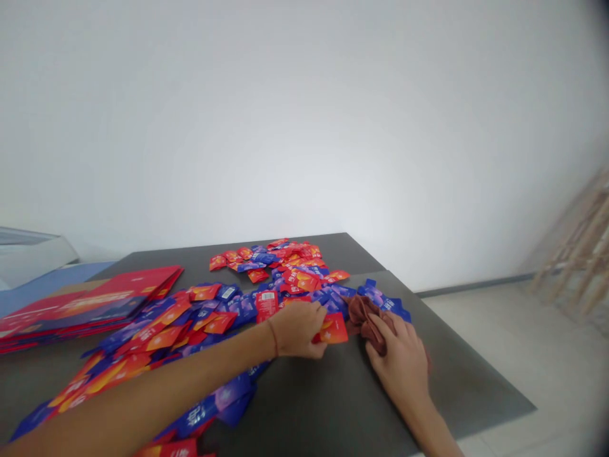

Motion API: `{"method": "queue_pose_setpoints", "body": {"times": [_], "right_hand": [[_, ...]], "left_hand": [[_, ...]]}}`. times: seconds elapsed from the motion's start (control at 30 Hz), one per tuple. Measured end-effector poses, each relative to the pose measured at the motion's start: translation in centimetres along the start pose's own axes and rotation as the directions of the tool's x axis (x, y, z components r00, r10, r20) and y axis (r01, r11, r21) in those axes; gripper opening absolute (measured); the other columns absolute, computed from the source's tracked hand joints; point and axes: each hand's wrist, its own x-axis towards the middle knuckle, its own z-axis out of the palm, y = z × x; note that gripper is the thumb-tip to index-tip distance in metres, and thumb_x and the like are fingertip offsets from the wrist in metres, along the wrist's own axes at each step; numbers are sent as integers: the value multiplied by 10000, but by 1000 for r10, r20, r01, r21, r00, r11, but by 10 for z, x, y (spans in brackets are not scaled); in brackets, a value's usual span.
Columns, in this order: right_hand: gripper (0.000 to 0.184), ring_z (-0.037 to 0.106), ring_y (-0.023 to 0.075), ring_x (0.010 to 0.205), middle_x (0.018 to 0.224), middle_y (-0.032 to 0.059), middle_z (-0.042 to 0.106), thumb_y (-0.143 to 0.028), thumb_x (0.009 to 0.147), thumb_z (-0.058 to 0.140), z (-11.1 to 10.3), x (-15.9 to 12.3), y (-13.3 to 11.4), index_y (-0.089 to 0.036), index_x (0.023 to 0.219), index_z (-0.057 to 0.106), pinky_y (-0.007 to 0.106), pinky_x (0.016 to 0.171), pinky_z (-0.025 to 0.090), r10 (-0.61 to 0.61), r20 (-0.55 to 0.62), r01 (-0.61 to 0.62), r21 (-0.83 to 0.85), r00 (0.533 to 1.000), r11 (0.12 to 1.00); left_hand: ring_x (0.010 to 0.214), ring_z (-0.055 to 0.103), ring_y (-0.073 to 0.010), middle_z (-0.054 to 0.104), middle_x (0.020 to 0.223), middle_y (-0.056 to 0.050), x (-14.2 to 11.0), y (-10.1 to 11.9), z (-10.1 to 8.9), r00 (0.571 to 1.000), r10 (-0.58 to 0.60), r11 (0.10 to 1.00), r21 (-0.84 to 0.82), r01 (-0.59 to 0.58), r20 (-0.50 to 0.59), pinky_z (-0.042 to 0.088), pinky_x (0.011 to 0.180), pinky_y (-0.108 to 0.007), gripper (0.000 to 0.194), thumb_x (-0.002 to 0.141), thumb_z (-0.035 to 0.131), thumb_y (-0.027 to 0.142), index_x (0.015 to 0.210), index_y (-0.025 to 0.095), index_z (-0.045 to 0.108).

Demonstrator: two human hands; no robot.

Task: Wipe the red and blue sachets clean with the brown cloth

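A red and orange sachet [335,329] is pinched between the thumb and fingers of my left hand [301,327], just above the dark table [328,400]. My right hand [402,355] is closed around a crumpled brown cloth [364,314] that rests on the table. Past both hands lie many more small sachets, some blue and purple [337,293], others red and orange [299,279]. They spread in a loose heap from the far end of the table to its near left, partly hidden under my left forearm.
At the left lies a stack of flat red and blue printed cardboard [99,301]. A white box-like object [35,257] stands beyond it on a blue surface. The table's right edge drops to a pale floor [495,324]. Wooden slats [578,247] lean at far right; a white wall rises behind.
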Motion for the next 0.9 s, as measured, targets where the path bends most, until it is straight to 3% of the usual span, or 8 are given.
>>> {"method": "queue_pose_setpoints", "body": {"times": [0.1,0.23,0.4,0.53,0.67,0.77,0.9], "right_hand": [[411,585,313,1162,1338,107,654,-282,934,623,1,-1,4,-247,1336,697,437,899,521,58,-42,-60,-33,997,998],[419,592,325,1145,1335,115,654,-315,944,586,3,-4,10,-251,1347,685,452,863,525,80,-79,-84,-50,994,995],[392,601,329,1110,1328,117,660,-343,948,568,7,-6,14,-253,1305,705,470,870,526,55,-62,-59,-55,997,997],[417,593,342,1160,1333,114,663,-349,956,543,10,-6,15,-237,1328,695,476,893,525,39,-46,-42,-72,998,996],[408,595,346,1161,1344,107,662,-356,962,532,11,-6,15,-241,1313,707,476,880,525,32,-33,-35,-92,999,995],[409,602,343,1153,1335,103,667,-359,963,526,13,-7,16,-248,1314,705,471,866,524,31,-41,-36,-106,999,994],[405,609,344,1144,1320,108,675,-368,959,518,15,-7,19,-245,1291,714,476,855,523,23,-53,-29,-119,998,992]], "left_hand": [[978,662,-223,681,1118,-80,11,-6,17,998,-56,998,23,56,-5,567,878,-415,413,951,671,526,1154,168,640],[1064,651,-243,675,1166,-88,15,3,37,998,-54,998,43,56,-31,555,921,-442,438,973,650,549,1195,171,649],[1221,607,-292,670,1259,-113,8,0,33,995,-23,998,48,28,-94,514,1031,-484,564,991,611,602,1358,174,604],[1157,651,-259,647,1316,-97,-4,-51,17,972,-197,976,63,206,-127,562,994,-493,431,1028,619,473,1365,204,600],[1095,678,-242,664,1280,-100,-26,-133,14,883,-460,875,121,468,-90,604,934,-462,389,1003,679,434,1293,178,638],[1091,682,-243,666,1280,-105,-40,-180,24,856,-516,843,156,515,-37,611,922,-455,391,996,694,424,1292,174,639],[1094,682,-241,667,1282,-99,-38,-206,40,874,-485,863,172,475,18,609,929,-459,385,1000,688,426,1292,179,640]]}}
